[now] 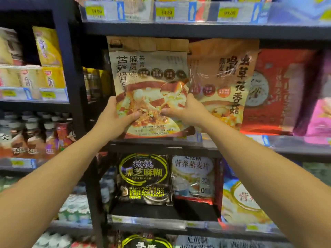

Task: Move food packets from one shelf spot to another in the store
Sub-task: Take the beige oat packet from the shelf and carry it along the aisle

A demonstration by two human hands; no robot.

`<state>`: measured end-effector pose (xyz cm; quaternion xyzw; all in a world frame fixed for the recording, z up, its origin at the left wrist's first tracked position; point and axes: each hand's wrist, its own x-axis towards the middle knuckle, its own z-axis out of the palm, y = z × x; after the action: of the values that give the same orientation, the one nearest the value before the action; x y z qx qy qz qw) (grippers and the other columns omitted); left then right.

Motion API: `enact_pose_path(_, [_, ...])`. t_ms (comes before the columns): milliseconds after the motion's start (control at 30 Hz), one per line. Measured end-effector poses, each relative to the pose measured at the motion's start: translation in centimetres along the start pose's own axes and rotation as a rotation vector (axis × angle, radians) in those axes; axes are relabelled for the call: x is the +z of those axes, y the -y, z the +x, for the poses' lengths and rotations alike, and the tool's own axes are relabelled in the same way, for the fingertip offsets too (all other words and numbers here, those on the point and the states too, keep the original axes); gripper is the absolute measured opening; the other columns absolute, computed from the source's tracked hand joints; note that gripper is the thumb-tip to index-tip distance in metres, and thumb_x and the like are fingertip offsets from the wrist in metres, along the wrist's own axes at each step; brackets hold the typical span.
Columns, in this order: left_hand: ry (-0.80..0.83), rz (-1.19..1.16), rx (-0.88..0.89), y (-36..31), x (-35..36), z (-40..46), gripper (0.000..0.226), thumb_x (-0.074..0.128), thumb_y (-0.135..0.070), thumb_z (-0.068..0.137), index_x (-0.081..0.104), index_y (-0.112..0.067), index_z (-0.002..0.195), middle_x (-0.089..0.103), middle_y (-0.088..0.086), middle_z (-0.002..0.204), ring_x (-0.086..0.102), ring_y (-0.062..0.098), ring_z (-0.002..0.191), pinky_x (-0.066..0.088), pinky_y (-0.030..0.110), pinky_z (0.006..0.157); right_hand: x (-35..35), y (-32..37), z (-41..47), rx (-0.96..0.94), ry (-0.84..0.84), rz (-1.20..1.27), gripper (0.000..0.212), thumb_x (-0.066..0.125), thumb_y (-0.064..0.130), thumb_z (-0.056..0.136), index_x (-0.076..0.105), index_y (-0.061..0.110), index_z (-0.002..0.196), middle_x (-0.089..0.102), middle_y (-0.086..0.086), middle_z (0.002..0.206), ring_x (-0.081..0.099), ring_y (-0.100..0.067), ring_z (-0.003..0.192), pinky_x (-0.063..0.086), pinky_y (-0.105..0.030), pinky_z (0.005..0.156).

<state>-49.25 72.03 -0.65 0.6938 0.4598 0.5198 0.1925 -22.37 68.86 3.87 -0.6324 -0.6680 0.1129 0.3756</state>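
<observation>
A large beige food packet (148, 72) with a soup picture stands upright at the left end of the middle shelf (250, 145). My left hand (114, 117) grips its lower left edge, thumb on the front. My right hand (186, 111) grips its lower right edge, fingers curled behind it. Right beside it stands an orange-brown packet (225, 81), partly overlapped by the beige one. A red packet (279, 90) follows further right.
A black sesame packet (145, 178) and a white oat packet (193, 176) stand on the shelf below. Bottles (34, 136) and yellow packets (48, 47) fill the left shelving unit. Price tags (166, 12) line the upper shelf edge. A pink packet (320, 111) sits at far right.
</observation>
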Motion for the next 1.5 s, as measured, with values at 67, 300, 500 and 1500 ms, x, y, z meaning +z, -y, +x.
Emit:
enact_pose_path(67, [-0.011,-0.009,-0.009,0.2,0.8,0.5,0.067,0.086,-0.041,0.081,0.036,-0.037,0.126,0.057,-0.025,0.11,0.062,-0.002,0.1,0.054,0.028,0.085,0.5,-0.4,0.8,0.017,0.015,-0.021,0.137,0.079,0.076,0.069,0.008,0.005,0.163,0.038,-0.017,0.162,0.048,-0.035,0.14,0.046,-0.036,0.092])
enact_pose_path(300, [-0.054,-0.02,-0.037,1.6,2.0,2.6,0.066,0.086,-0.027,0.083,0.04,-0.027,0.129,0.06,-0.019,0.114,0.065,0.011,0.108,0.055,0.045,0.099,2.4,-2.0,3.7,-0.021,0.067,-0.022,0.106,0.079,0.063,0.08,0.028,-0.005,0.144,0.056,-0.014,0.133,0.058,-0.025,0.112,0.047,-0.03,0.069])
enact_pose_path(500, [-0.101,0.017,-0.038,2.8,2.4,3.4,0.07,0.085,-0.02,0.085,0.038,-0.017,0.137,0.059,-0.005,0.122,0.06,0.021,0.12,0.049,0.044,0.105,2.6,-2.0,4.3,-0.072,0.103,-0.154,0.089,0.08,0.054,0.085,0.037,-0.001,0.14,0.055,-0.011,0.136,0.049,-0.018,0.106,0.037,-0.027,0.061])
enact_pose_path(1500, [-0.117,-0.005,0.07,2.8,0.6,0.9,0.063,0.084,-0.025,0.085,0.042,-0.017,0.132,0.065,0.001,0.126,0.056,0.012,0.107,0.042,0.03,0.092,3.4,-0.8,-2.3,0.135,0.107,-0.212,0.065,0.077,0.034,0.093,0.042,0.007,0.142,0.055,-0.012,0.144,0.055,-0.031,0.128,0.042,-0.034,0.088])
